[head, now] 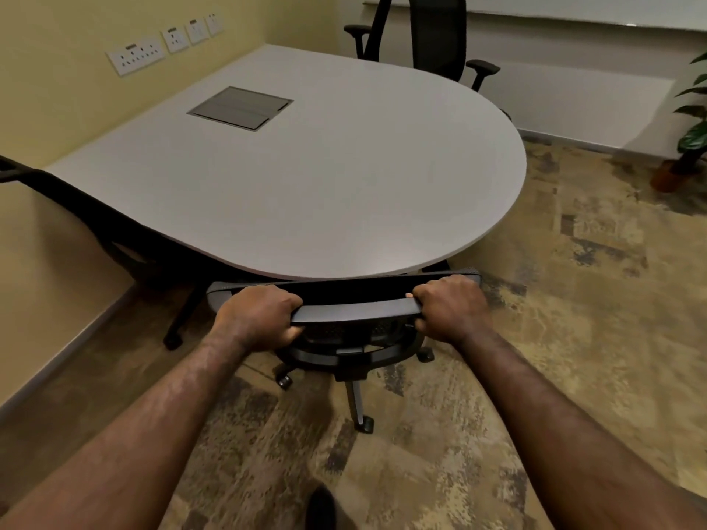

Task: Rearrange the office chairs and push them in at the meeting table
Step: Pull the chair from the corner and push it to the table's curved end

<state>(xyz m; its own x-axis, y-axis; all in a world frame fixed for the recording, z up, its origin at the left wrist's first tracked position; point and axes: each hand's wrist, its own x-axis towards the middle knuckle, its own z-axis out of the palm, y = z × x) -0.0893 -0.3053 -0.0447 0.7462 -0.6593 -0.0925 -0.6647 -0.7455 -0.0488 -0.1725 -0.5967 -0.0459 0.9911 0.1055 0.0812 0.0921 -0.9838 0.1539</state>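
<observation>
A black office chair (354, 313) stands in front of me with its backrest top close against the rounded near edge of the grey meeting table (325, 177); its seat is hidden under the table. My left hand (260, 315) grips the left end of the backrest's top rail, and my right hand (449, 306) grips the right end. The chair's wheeled base (357, 392) shows on the carpet below. A second black chair (95, 219) is tucked in at the table's left side. A third black chair (428, 36) stands at the far side.
A grey cable hatch (240, 108) is set into the tabletop. Wall sockets (136, 55) line the yellow wall on the left. A potted plant (685, 147) stands at the right by the white wall. Patterned brown carpet (574, 300) stretches to the right.
</observation>
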